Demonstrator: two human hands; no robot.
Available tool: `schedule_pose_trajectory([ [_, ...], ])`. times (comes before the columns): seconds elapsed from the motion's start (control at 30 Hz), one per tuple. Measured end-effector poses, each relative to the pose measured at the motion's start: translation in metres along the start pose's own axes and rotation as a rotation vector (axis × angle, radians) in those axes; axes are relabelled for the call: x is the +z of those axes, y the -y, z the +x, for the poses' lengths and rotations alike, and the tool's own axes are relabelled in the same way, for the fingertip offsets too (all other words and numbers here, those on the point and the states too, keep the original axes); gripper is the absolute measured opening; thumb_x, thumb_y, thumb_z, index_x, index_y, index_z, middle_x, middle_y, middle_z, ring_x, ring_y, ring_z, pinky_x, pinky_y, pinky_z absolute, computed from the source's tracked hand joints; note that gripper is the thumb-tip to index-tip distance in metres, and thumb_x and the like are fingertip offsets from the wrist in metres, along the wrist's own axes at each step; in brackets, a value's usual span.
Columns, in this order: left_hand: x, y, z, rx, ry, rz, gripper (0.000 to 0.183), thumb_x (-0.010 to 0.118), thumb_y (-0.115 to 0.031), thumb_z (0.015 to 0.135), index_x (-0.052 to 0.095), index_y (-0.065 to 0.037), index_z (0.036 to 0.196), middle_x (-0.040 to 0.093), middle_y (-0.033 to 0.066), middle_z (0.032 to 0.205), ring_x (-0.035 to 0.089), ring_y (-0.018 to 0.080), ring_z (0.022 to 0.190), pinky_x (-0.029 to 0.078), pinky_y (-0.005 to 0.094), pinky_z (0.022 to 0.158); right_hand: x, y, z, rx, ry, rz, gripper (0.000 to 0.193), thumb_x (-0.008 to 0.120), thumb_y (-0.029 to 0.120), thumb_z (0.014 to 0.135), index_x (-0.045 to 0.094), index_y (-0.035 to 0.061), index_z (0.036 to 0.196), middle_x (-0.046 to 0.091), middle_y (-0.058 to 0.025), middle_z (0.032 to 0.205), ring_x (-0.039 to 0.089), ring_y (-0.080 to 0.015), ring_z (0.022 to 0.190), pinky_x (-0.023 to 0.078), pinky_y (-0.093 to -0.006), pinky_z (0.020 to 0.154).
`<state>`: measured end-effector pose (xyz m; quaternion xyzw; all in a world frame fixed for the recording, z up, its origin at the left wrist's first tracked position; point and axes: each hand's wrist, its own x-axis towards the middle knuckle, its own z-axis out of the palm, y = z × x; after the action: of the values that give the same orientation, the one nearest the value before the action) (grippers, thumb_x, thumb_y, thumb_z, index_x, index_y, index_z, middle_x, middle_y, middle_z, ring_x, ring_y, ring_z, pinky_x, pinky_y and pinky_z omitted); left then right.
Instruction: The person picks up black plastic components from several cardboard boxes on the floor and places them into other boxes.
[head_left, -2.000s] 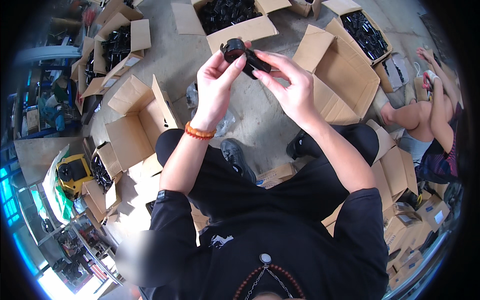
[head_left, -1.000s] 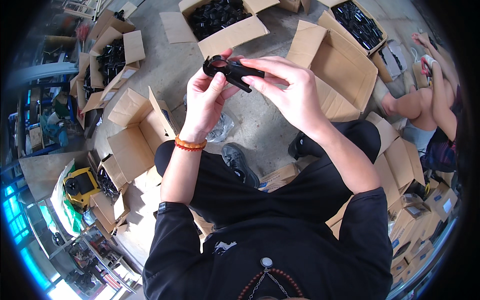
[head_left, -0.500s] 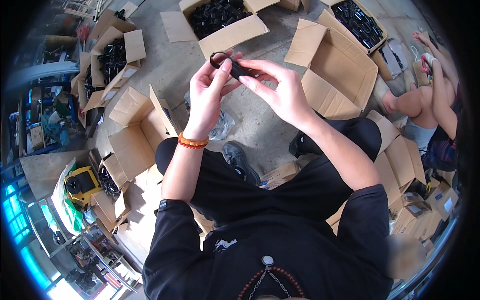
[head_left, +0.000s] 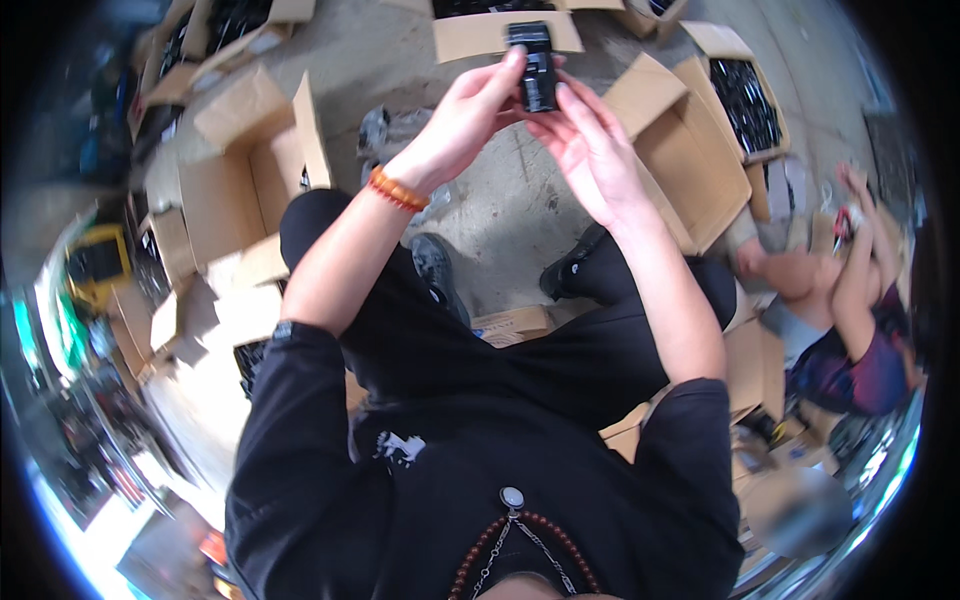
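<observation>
Out in front of me, both hands hold a glossy black oblong piece (head_left: 538, 82), with its long side pointing away from me. My left hand (head_left: 474, 112) grips it from the left, thumb lying along its edge. On the other side, my right hand (head_left: 592, 145) has its fingers closed at the near end of the piece. What exactly the piece is cannot be made out. An orange beaded bracelet (head_left: 396, 190) circles my left wrist.
Open cardboard boxes stand around me: one box (head_left: 235, 190) to the left, another box (head_left: 692, 165) to the right. A box of black pieces (head_left: 745, 105) sits beyond that. At the right another person (head_left: 835, 300) sits close by. Crumpled clear plastic (head_left: 385, 135) lies on the floor.
The piece has been turned and its glossy face now shows; the black ring at its end has gone from sight. Both hands have shifted right and farther away in the picture, and the view has swung.
</observation>
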<state>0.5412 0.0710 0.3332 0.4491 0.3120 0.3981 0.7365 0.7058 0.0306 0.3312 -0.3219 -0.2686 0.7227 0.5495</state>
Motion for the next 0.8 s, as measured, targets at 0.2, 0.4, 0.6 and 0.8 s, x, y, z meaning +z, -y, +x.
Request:
schedule_pose_trajectory([
  [0.2,-0.025,0.014,-0.003,-0.014,-0.03,-0.115,0.048,0.043,-0.044,0.102,0.062,-0.001,0.114,0.067,0.005,0.103,0.064,0.012,0.097,0.052,0.0307,0.091,0.007,-0.015,0.015,-0.19,-0.172,-0.765,0.035,0.065,0.018,0.093,0.061,-0.0051,0.119,0.068,-0.0097,0.095,0.065,-0.0119,0.077,0.053,-0.0234,0.062],
  [0.4,-0.051,-0.004,-0.009,0.08,-0.148,-0.12,0.044,0.047,-0.041,0.101,0.065,-0.001,0.106,0.07,0.004,0.094,0.065,0.0088,0.085,0.055,0.0263,0.079,-0.004,-0.029,0.056,-0.094,-0.236,-0.729,0.035,0.051,0.03,0.1,0.056,0.0011,0.119,0.061,-0.0028,0.082,0.059,-0.0097,0.068,0.047,-0.0214,0.058],
  [0.6,-0.057,-0.018,0.006,0.13,-0.266,-0.302,0.043,0.05,-0.036,0.101,0.063,0.005,0.097,0.069,0.0071,0.083,0.066,0.01,0.07,0.056,0.0243,0.06,-0.071,-0.125,0.14,0.381,0.238,-1.6,0.037,0.06,0.031,0.091,0.062,0.0002,0.11,0.066,-0.0069,0.086,0.065,-0.0202,0.078,0.054,-0.0317,0.07],
  [0.8,-0.061,-0.031,0.02,0.194,-0.303,-0.357,0.037,0.053,-0.027,0.099,0.061,0.008,0.087,0.067,0.0078,0.073,0.065,0.0092,0.062,0.055,0.0245,0.055,-0.075,-0.273,0.207,0.224,0.408,-1.722,0.029,0.061,0.028,0.088,0.069,0.0069,0.106,0.071,-0.0145,0.102,0.068,-0.0262,0.097,0.052,-0.0343,0.085],
])
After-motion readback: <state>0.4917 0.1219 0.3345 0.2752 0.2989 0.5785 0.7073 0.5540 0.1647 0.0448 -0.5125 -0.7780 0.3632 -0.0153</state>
